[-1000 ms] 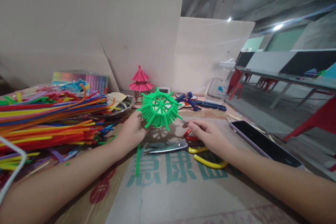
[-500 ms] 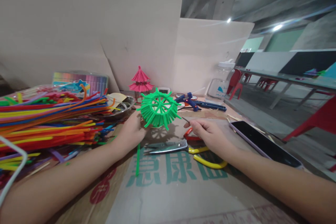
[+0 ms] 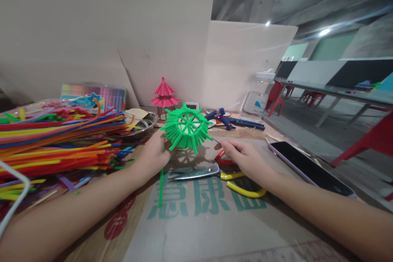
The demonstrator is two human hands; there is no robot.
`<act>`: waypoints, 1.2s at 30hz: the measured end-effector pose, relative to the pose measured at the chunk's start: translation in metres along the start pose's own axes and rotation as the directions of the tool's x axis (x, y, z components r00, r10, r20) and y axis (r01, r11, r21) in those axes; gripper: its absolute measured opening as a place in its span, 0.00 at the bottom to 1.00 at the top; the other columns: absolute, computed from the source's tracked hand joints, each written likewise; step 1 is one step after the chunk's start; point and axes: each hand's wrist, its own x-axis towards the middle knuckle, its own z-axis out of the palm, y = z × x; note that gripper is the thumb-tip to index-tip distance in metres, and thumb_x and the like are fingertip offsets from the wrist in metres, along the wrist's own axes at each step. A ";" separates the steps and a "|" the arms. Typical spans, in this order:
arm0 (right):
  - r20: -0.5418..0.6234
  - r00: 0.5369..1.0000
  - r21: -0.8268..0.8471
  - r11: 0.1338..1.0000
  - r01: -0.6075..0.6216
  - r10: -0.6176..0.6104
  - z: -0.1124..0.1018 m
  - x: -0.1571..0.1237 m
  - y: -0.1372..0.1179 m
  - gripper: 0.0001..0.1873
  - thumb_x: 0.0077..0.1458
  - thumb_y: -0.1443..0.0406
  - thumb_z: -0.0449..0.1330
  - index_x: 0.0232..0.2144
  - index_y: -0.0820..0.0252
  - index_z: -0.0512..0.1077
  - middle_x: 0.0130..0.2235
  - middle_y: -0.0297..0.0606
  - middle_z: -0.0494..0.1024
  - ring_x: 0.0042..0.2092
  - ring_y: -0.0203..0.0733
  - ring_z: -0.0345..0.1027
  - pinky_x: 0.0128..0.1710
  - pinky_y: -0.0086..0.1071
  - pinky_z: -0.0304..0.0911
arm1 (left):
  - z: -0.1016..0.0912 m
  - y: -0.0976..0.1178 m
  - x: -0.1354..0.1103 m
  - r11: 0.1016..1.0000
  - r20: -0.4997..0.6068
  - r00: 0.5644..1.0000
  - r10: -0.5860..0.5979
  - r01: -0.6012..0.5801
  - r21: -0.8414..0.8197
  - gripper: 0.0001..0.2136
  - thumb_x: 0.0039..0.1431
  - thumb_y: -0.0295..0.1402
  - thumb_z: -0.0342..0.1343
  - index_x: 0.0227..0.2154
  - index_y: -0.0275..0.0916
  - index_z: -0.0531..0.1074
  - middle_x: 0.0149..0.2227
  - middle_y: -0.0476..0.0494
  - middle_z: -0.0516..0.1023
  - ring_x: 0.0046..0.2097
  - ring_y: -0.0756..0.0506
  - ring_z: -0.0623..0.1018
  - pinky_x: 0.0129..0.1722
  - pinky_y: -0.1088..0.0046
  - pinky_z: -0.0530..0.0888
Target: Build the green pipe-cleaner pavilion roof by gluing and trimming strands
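My left hand (image 3: 155, 149) is closed at the left edge of a green pipe-cleaner pagoda roof (image 3: 187, 141), a ring with inner spokes and fringed strips, held above the table. Part of the fingers is hidden behind the roof. My right hand (image 3: 235, 150) pinches a thin dark stick (image 3: 216, 141), whose tip is close to the roof's right side; whether they touch I cannot tell. Below both hands lie scissors (image 3: 199, 172) with yellow and red handles. A green pipe cleaner (image 3: 161, 188) lies beneath my left wrist.
Bundles of coloured pipe cleaners (image 3: 61, 131) crowd the left side, before a marker case (image 3: 113, 96). Behind stand a pink pagoda (image 3: 163, 95), a metal bowl (image 3: 144, 125), a blue glue gun (image 3: 221, 118) and a clear bottle (image 3: 256, 94). A phone (image 3: 310, 168) lies right.
The thin stick in my right hand has shifted slightly down. My left hand and the green roof have hardly moved.
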 end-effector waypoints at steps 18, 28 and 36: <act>0.003 1.000 -0.020 1.000 0.021 -0.021 0.001 0.001 0.004 0.21 0.62 0.54 0.50 0.35 0.58 0.79 0.33 0.38 0.82 0.37 0.46 0.75 0.38 0.35 0.67 | 0.004 -0.012 -0.003 0.999 -0.014 1.000 -0.003 0.002 -0.037 0.23 0.50 0.19 0.52 0.51 0.38 0.69 0.55 0.37 0.74 0.59 0.37 0.72 0.60 0.53 0.69; -0.009 0.999 0.022 0.999 0.045 -0.044 0.002 0.001 0.003 0.19 0.61 0.55 0.51 0.35 0.56 0.79 0.35 0.39 0.83 0.39 0.47 0.76 0.39 0.37 0.69 | 0.004 -0.008 -0.002 1.000 -0.025 1.000 0.007 -0.007 -0.028 0.20 0.52 0.21 0.52 0.49 0.38 0.71 0.52 0.38 0.75 0.56 0.37 0.74 0.58 0.53 0.71; -0.003 0.999 -0.009 0.998 0.055 -0.055 0.001 0.001 0.002 0.20 0.61 0.55 0.51 0.34 0.57 0.79 0.38 0.40 0.83 0.42 0.48 0.76 0.43 0.38 0.68 | 0.004 -0.011 -0.003 1.000 -0.015 1.000 -0.015 0.015 -0.008 0.20 0.53 0.24 0.54 0.50 0.38 0.70 0.52 0.37 0.74 0.57 0.36 0.73 0.58 0.52 0.71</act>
